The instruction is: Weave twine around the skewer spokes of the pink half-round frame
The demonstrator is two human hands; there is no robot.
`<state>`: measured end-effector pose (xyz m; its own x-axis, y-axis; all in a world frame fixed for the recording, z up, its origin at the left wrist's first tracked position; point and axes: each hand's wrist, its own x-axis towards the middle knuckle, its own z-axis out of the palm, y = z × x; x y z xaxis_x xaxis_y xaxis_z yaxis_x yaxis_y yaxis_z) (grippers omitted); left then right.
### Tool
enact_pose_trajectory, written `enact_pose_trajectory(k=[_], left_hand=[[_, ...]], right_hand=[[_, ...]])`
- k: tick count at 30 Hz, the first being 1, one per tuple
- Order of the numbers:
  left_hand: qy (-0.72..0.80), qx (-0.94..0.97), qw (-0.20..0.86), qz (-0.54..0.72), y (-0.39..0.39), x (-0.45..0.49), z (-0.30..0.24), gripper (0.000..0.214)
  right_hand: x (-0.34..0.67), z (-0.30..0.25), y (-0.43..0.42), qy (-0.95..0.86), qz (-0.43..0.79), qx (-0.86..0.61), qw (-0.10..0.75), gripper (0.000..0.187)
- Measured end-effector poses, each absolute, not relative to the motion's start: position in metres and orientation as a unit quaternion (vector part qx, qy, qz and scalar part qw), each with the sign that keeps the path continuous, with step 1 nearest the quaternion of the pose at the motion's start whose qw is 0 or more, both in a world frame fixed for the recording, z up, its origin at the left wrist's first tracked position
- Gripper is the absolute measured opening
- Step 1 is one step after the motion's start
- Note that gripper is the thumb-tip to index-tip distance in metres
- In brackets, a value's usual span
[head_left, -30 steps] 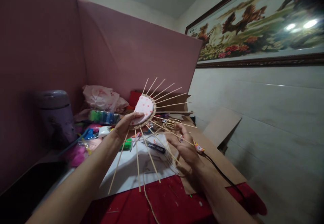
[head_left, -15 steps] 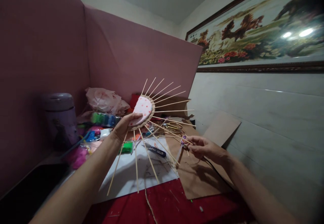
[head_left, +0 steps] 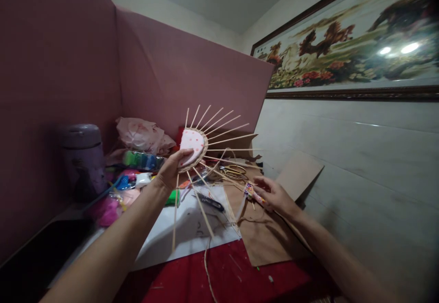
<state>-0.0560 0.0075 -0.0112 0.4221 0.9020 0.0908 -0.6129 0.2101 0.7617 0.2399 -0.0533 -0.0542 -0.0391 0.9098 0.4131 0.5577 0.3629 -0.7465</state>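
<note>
My left hand [head_left: 173, 170] grips a half-round woven piece [head_left: 206, 144], its thumb pressed on the white fabric with red dots that covers the face. Thin wooden sticks [head_left: 228, 135] fan out from the woven rim. At the right, my right hand [head_left: 274, 195] has its fingers around a small flower-patterned tool [head_left: 249, 190], with a dark cord running off behind the wrist. Part of the tool is hidden by the fingers. Several long sticks point toward this hand. Between the hands, a dark utility knife [head_left: 210, 201] lies on a white sheet [head_left: 181, 230].
Brown cardboard [head_left: 264, 243] lies on the red tablecloth [head_left: 178, 280]. Scissors [head_left: 236, 170] and cord loops lie behind it. Colourful clay packs [head_left: 144, 160] and a lilac flask [head_left: 84, 161] stand left. A pink panel [head_left: 192, 79] and a tiled wall [head_left: 370, 156] bound the table.
The woven piece has turned slightly and moved a little left in my left hand. My right fingers have shifted, and more of the flower-patterned tool shows.
</note>
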Motion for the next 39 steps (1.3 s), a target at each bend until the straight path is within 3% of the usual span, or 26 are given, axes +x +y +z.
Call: enact_pose_trajectory(k=[4, 9, 12, 16, 20, 23, 29, 33, 39], left_hand=[[0.183, 0.335, 0.735, 0.561, 0.009, -0.049, -0.011, 0.023], [0.18, 0.249, 0.725, 0.617, 0.003, -0.036, -0.008, 0.021], [0.167, 0.199, 0.72, 0.643, -0.002, -0.024, -0.004, 0.012], [0.116, 0.163, 0.741, 0.641, -0.013, -0.005, 0.001, 0.014], [0.128, 0.143, 0.746, 0.637, -0.027, 0.019, -0.002, 0.012], [0.138, 0.163, 0.745, 0.632, -0.037, 0.037, -0.008, 0.015], [0.205, 0.185, 0.704, 0.654, -0.055, 0.06, -0.017, 0.018], [0.25, 0.297, 0.638, 0.665, -0.052, 0.058, -0.031, 0.028], [0.315, 0.457, 0.561, 0.614, -0.042, 0.043, -0.047, 0.034]], right_hand=[[0.218, -0.068, -0.06, -0.724, 0.009, -0.516, 0.458, 0.028], [0.197, -0.079, -0.076, -0.749, -0.017, -0.508, 0.425, 0.016], [0.188, -0.086, -0.084, -0.76, -0.03, -0.518, 0.39, 0.017], [0.172, -0.089, -0.09, -0.788, -0.016, -0.479, 0.387, 0.024], [0.148, -0.081, -0.083, -0.776, 0.065, -0.444, 0.443, 0.047], [0.129, -0.072, -0.067, -0.704, 0.199, -0.384, 0.564, 0.059], [0.105, -0.062, -0.04, -0.442, 0.442, -0.242, 0.742, 0.041], [0.106, -0.056, -0.035, -0.332, 0.523, -0.202, 0.758, 0.029], [0.114, -0.052, -0.027, -0.296, 0.549, -0.164, 0.765, 0.029]])
